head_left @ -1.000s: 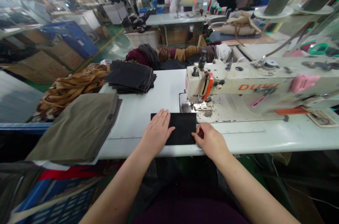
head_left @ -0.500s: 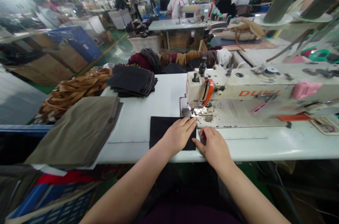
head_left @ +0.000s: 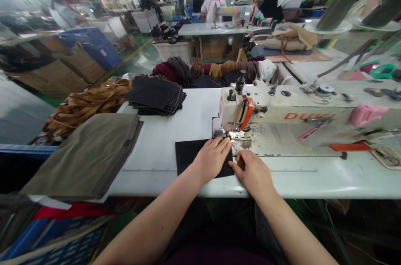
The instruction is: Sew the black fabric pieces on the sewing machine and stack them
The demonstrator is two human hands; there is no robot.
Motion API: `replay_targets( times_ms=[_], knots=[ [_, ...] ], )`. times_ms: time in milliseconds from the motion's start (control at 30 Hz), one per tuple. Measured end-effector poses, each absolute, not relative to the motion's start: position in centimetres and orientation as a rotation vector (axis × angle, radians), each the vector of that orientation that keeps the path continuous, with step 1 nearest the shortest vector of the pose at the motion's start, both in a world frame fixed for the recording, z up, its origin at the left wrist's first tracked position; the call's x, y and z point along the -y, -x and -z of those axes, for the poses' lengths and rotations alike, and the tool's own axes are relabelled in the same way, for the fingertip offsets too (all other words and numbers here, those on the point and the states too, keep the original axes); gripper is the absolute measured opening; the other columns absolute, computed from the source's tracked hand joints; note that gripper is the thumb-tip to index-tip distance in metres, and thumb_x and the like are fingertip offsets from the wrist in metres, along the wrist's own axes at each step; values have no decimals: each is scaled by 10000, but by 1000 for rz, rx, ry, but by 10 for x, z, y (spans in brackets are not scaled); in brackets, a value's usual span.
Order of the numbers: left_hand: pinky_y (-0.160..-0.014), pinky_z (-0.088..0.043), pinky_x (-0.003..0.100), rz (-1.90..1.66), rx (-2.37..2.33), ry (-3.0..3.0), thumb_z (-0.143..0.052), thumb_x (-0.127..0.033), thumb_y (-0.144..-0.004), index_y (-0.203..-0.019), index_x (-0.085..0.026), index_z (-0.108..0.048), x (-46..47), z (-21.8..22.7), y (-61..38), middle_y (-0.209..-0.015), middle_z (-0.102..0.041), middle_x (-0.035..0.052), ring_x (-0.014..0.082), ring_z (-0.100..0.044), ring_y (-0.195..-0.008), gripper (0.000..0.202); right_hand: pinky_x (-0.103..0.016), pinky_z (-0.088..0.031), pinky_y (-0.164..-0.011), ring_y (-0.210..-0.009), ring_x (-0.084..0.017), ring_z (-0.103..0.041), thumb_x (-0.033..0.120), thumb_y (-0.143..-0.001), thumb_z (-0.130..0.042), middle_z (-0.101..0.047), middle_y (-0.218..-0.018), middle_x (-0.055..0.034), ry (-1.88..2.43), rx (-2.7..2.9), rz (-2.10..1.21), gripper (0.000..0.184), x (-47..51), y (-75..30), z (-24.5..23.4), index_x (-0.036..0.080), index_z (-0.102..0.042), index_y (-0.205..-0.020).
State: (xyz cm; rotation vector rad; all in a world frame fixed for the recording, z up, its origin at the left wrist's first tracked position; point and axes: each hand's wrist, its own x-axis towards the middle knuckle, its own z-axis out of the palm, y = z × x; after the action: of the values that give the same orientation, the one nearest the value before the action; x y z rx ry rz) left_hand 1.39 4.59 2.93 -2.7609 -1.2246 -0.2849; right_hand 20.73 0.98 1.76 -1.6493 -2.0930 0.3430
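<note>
A black fabric piece [head_left: 188, 155] lies flat on the white sewing table [head_left: 163, 143], its right edge beside the needle area of the cream sewing machine [head_left: 282, 108]. My left hand [head_left: 213, 157] rests flat on the fabric's right part, fingers stretched toward the presser foot [head_left: 236, 134]. My right hand [head_left: 253, 173] sits at the fabric's right edge, fingers curled with the thumb pressed on that edge.
A stack of olive-brown fabric [head_left: 87, 156] lies at the table's left. Behind it are tan straps [head_left: 84, 104] and a stack of black pieces [head_left: 155, 94]. Heaped garments [head_left: 216, 70] lie at the back. Other people work at distant tables.
My left hand slid right across the black fabric to the needle area. The fabric's right edge now sits by the presser foot. My right hand stayed at the fabric's right edge.
</note>
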Motion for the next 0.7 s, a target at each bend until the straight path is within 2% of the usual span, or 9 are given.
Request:
replay_targets(
  times_ms=[467, 700],
  knots=[
    [-1159, -405, 394, 311, 1292, 2813, -404, -256, -1052, -1515, -158, -424, -53, -22, -9, -1565, -450, 66, 246, -408, -1423, 473, -292, -342, -685, -723, -171, -531, 391, -937, -699, -582, -808, 7, 1688, 2064, -303, 228, -12, -205, -16, 220, -557, -885],
    [-1184, -391, 422, 366, 1372, 2792, -444, -237, -1037, -1511, -166, -433, -50, -18, -10, -1560, -435, 127, 261, -422, -1428, 480, -297, -352, -701, -729, -170, -524, 408, -940, -700, -567, -808, 9, 1675, 2039, -292, 240, -9, -205, -11, 222, -555, -895]
  ],
)
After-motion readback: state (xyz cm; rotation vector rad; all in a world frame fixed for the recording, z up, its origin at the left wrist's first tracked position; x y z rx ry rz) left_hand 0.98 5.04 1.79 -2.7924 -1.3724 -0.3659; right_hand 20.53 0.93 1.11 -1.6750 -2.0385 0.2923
